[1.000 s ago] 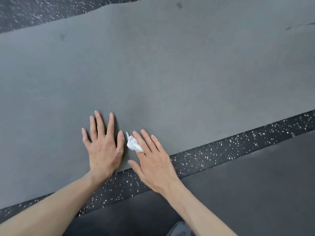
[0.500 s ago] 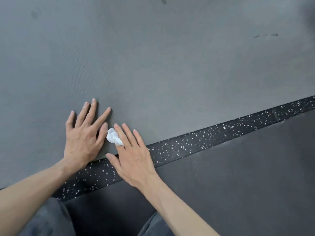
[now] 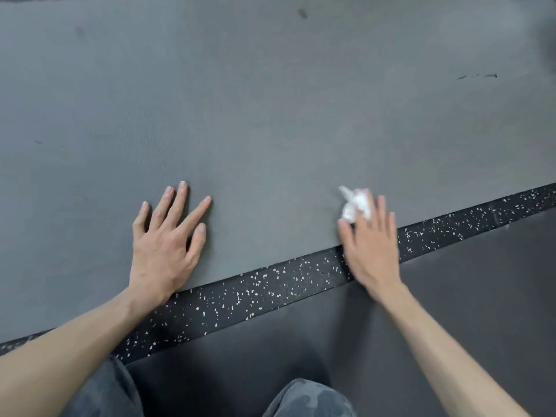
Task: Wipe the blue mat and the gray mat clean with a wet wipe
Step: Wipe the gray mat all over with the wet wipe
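Note:
A large gray mat [image 3: 270, 115] fills most of the view. My left hand [image 3: 167, 242] lies flat on it near its front edge, fingers spread. My right hand [image 3: 371, 245] is blurred with motion and presses a crumpled white wet wipe [image 3: 353, 204] onto the mat with straight fingers, close to the front edge. The heel of that hand lies over the speckled floor strip. No blue mat can be told apart in this view.
A black speckled floor strip [image 3: 270, 287] runs diagonally along the mat's front edge. A darker mat [image 3: 451, 296] lies in front of it. My knees in gray trousers [image 3: 310, 398] show at the bottom. Small dark marks [image 3: 477, 76] sit at the far right of the gray mat.
My right hand has slid the wipe to the right along the mat's front edge, away from my left hand. My left hand stays pressed on the mat.

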